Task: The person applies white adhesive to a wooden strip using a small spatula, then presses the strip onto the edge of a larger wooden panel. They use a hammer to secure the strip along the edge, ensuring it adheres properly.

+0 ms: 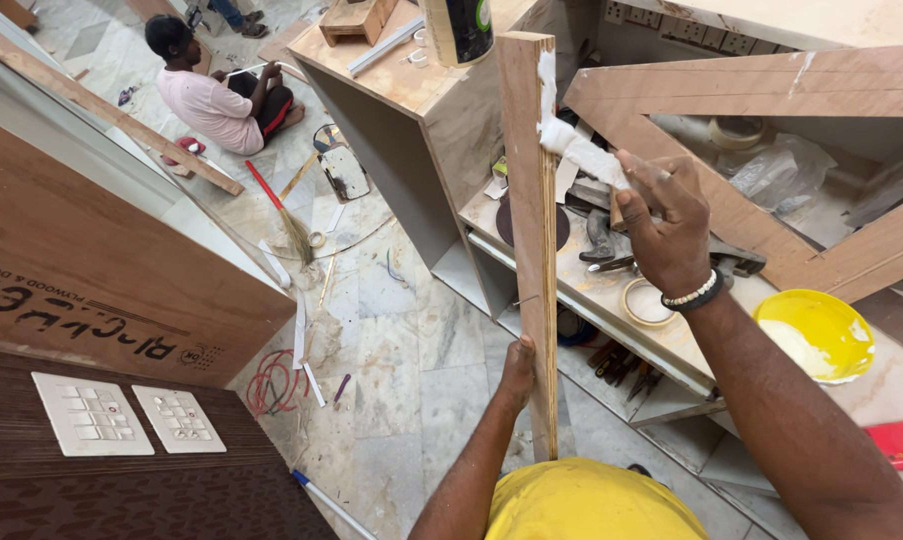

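Note:
A long narrow plywood strip (533,210) stands upright in front of me. My left hand (517,368) grips its lower part. My right hand (663,222) holds a small glue-covered scraper (589,152) against the strip's upper right edge. White glue streaks the strip's edge near its top. A yellow bowl of white glue (816,335) sits on the work surface to the right.
A cabinet with an open shelf (611,300) holds tape rolls, tools and a dark disc. Angled wooden boards (731,90) lie at upper right. Another person (216,95) sits on the marble floor at upper left. A large plywood sheet (91,270) and switch plates (126,415) are at left.

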